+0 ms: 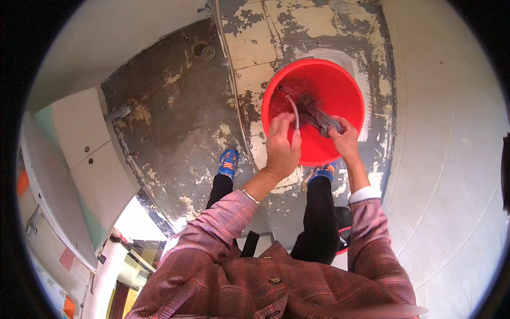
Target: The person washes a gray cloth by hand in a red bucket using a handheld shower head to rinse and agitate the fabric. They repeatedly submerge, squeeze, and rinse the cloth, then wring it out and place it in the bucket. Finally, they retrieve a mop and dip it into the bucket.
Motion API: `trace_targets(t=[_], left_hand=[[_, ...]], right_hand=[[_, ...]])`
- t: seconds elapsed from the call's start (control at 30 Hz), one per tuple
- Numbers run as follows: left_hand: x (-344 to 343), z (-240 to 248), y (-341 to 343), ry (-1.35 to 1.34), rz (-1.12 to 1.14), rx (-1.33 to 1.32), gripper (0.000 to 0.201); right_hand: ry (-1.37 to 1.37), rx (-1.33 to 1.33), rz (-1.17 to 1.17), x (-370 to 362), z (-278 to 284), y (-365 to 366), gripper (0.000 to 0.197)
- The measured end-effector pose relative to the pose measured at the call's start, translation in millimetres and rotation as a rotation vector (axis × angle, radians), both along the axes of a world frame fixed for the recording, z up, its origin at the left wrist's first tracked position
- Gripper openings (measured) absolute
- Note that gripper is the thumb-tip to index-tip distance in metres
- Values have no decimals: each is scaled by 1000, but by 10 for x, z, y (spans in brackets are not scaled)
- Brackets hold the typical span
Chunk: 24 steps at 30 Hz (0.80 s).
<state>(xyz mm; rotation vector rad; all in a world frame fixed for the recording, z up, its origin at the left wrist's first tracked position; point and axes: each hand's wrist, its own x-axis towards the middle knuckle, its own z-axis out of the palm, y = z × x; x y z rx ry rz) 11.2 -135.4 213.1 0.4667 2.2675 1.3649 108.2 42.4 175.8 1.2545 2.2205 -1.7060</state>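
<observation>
A large red bucket [313,69] stands in front of me with a dark, wet, grey cloth [319,117] inside it. My right hand [346,139] pinches one end of the cloth near the bucket's right inner wall; the rest hangs down toward the bottom. At the near left rim, my left hand [283,148] has a thin flexible metal hose [294,111] between its thumb and fingers. The hose's free end points into the bucket. Those fingers are slightly blurred.
Beneath the bucket is a white squat toilet [364,101] on a worn, peeling floor. A floor drain [207,51] lies at the far left. White cabinet doors [79,133] and a basin [53,175] are on the left. A smooth pale wall [441,133] rises on the right.
</observation>
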Motion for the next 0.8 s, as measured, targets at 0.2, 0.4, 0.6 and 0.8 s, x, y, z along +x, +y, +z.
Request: trace_targets(t=[0.2,0.4,0.6,0.8], left_hand=[[266,323,483,-1768,423,204,72],[141,-282,929,-1800,557,519,37],[59,-133,775,-1897,505,650,22],[-113,254,565,-1986,310,810,38]], right_hand=[[210,-55,-230,135,1189,-218,30],[360,-255,-130,274,1887,-332,32],[583,-429,-456,-51,1571,135,42],[462,-712,-790,56,529,83,40]])
